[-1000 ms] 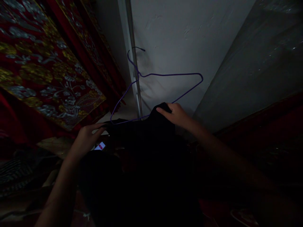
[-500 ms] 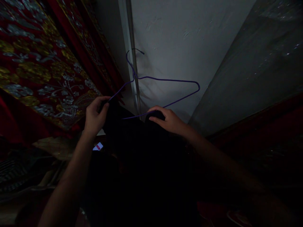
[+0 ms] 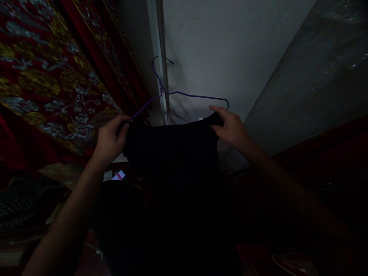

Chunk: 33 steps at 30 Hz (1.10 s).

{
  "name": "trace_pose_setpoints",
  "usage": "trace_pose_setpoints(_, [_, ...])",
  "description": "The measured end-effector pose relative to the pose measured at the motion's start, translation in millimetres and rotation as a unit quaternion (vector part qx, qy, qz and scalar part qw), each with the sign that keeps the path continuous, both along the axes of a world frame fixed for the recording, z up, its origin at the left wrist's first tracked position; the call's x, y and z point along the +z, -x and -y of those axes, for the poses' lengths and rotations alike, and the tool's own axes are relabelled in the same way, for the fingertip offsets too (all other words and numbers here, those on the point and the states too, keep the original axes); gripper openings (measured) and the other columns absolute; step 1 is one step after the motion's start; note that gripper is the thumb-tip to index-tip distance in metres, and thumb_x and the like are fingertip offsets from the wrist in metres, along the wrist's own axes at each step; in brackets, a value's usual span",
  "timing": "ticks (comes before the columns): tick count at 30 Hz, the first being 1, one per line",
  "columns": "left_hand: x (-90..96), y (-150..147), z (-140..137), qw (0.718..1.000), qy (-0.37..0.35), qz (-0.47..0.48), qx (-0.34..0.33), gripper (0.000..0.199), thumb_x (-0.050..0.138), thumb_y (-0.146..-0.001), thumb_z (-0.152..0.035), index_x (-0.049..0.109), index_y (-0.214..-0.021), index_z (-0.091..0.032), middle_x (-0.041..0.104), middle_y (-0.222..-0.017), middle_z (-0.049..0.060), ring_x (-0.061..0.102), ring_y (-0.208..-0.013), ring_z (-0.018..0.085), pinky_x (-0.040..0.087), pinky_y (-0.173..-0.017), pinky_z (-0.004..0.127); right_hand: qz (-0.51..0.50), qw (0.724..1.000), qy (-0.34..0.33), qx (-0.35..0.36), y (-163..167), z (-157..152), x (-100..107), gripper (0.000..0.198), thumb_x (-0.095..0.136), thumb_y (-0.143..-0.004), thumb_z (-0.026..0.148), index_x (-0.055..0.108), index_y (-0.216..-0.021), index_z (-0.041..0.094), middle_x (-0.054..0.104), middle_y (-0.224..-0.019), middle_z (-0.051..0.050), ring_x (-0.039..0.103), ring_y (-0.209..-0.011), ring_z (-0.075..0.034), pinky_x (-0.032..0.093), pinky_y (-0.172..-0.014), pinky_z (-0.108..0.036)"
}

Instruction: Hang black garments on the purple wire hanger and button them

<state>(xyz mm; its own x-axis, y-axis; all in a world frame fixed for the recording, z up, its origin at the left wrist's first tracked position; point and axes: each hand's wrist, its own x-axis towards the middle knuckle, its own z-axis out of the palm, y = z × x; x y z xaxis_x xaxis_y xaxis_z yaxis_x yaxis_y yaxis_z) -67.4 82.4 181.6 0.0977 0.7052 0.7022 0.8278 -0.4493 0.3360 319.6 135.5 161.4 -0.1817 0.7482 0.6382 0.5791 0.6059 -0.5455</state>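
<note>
Left hand: thumb and fingertips are brought together in a pinch, gripping the upper left corner of the black garment at the sloping shoulder of the purple wire hanger.

Right hand: thumb and forefinger are parted, with the garment's upper right corner gripped between them. The forefinger points inward above the cloth, just beside the hanger's right end (whether it touches the wire cannot be told).

The garment's top edge spans between both hands, and its body hangs below them; lower detail is lost in shadow. The cloth covers the lower part of the hanger.

The hanger's hook is at the pale upright bar, in front of the grey wall panel. A lit screen shows below the left hand.
</note>
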Motion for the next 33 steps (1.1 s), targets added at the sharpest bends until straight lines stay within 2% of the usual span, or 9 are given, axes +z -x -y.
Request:
trace_pose_setpoints(3, [-1.3, 1.8, -0.9, 1.000, -0.005, -0.008, 0.002, 0.025, 0.050, -0.098, -0.028, 0.068, -0.114, -0.019, 0.075, -0.110, 0.007, 0.069, -0.102, 0.023, 0.052, -0.093, 0.035, -0.005, 1.000, 0.016, -0.019, -0.5, -1.2, 3.9, 0.026, 0.058, -0.084, 0.022, 0.073, -0.104, 0.017, 0.071, -0.085, -0.007, 0.068, -0.082, -0.025, 0.055, -0.075, -0.040])
trace_pose_setpoints(8, [-0.8, 3.5, -0.4, 1.000, 0.003, 0.007, -0.008, 0.024, 0.051, -0.097, -0.030, 0.067, -0.112, -0.021, 0.074, -0.108, 0.005, 0.068, -0.100, 0.023, 0.051, -0.092, 0.034, -0.122, 0.992, 0.004, -0.018, -2.9, 1.7, 2.5, 0.063, 0.063, -0.084, 0.020, 0.046, -0.145, 0.022, 0.071, -0.092, -0.006, 0.067, -0.079, -0.022, 0.054, -0.064, -0.032])
trace_pose_setpoints(11, [1.4, 5.1, 1.9, 1.000, 0.009, 0.007, -0.016, 0.024, 0.051, -0.097, -0.032, 0.067, -0.112, -0.022, 0.073, -0.108, 0.006, 0.068, -0.102, 0.024, 0.050, -0.094, 0.036, -0.148, 0.988, 0.031, 0.011, -8.2, -9.8, 4.0, 0.068, 0.068, -0.082, 0.023, 0.047, -0.147, 0.017, 0.071, -0.095, -0.009, 0.069, -0.082, -0.023, 0.056, -0.065, -0.035])
trace_pose_setpoints(15, [4.3, 10.8, 1.8, 1.000, -0.001, -0.002, -0.002, 0.024, 0.049, -0.098, -0.033, 0.066, -0.112, -0.023, 0.071, -0.108, 0.006, 0.066, -0.103, 0.025, 0.049, -0.096, 0.038, -0.134, 0.988, 0.057, 0.042, -14.0, -21.4, 17.1, 0.037, 0.072, -0.080, 0.026, 0.072, -0.115, 0.015, 0.074, -0.097, -0.012, 0.070, -0.093, -0.027, 0.059, -0.078, -0.042])
trace_pose_setpoints(17, [4.6, 13.4, 0.1, 1.000, -0.004, 0.006, 0.014, 0.025, 0.048, -0.100, -0.035, 0.066, -0.110, -0.022, 0.070, -0.103, 0.006, 0.066, -0.099, 0.024, 0.050, -0.093, 0.038, -0.138, 0.987, 0.063, 0.049, -15.5, -18.3, 26.3, 0.021, 0.073, -0.080, 0.030, 0.077, -0.096, 0.018, 0.075, -0.090, -0.010, 0.071, -0.094, -0.028, 0.059, -0.080, -0.043])
trace_pose_setpoints(23, [-3.7, 11.0, -7.9, 0.993, -0.046, 0.106, 0.029, 0.032, 0.058, -0.096, -0.038, 0.062, -0.124, -0.021, 0.070, -0.113, 0.008, 0.068, -0.101, 0.023, 0.052, -0.091, 0.037, -0.202, 0.952, 0.207, 0.099, -23.0, -0.8, 41.9, 0.019, 0.073, -0.079, 0.037, 0.075, -0.079, 0.018, 0.074, -0.080, -0.009, 0.072, -0.084, -0.028, 0.059, -0.074, -0.044])
trace_pose_setpoints(26, [-7.5, 10.9, -12.1, 0.993, -0.021, 0.110, 0.034, 0.026, 0.056, -0.097, -0.040, 0.069, -0.112, -0.022, 0.074, -0.104, 0.005, 0.069, -0.098, 0.022, 0.051, -0.090, 0.036, -0.211, 0.940, 0.244, 0.108, -28.4, -6.9, 39.3, 0.021, 0.070, -0.080, 0.039, 0.072, -0.080, 0.018, 0.073, -0.080, -0.011, 0.072, -0.084, -0.030, 0.059, -0.072, -0.046])
trace_pose_setpoints(30, [-10.4, 9.3, -15.2, 0.991, 0.007, 0.128, 0.032, 0.030, 0.053, -0.098, -0.040, 0.072, -0.099, -0.016, 0.073, -0.095, 0.001, 0.067, -0.094, 0.019, 0.048, -0.088, 0.035, -0.309, 0.915, 0.229, 0.118, -29.2, -26.9, 24.9, 0.019, 0.068, -0.077, 0.036, 0.069, -0.089, 0.021, 0.073, -0.086, -0.008, 0.072, -0.086, -0.029, 0.060, -0.074, -0.043])
trace_pose_setpoints(33, [-21.7, -8.1, -21.3, 0.978, 0.065, 0.197, -0.031, 0.035, 0.058, -0.095, -0.048, 0.069, -0.101, -0.016, 0.072, -0.093, 0.005, 0.065, -0.085, 0.018, 0.051, -0.079, 0.033, -0.358, 0.897, 0.236, 0.108, -17.8, -39.6, 5.8, 0.018, 0.068, -0.072, 0.031, 0.069, -0.088, 0.023, 0.074, -0.085, -0.006, 0.071, -0.081, -0.025, 0.059, -0.072, -0.038])
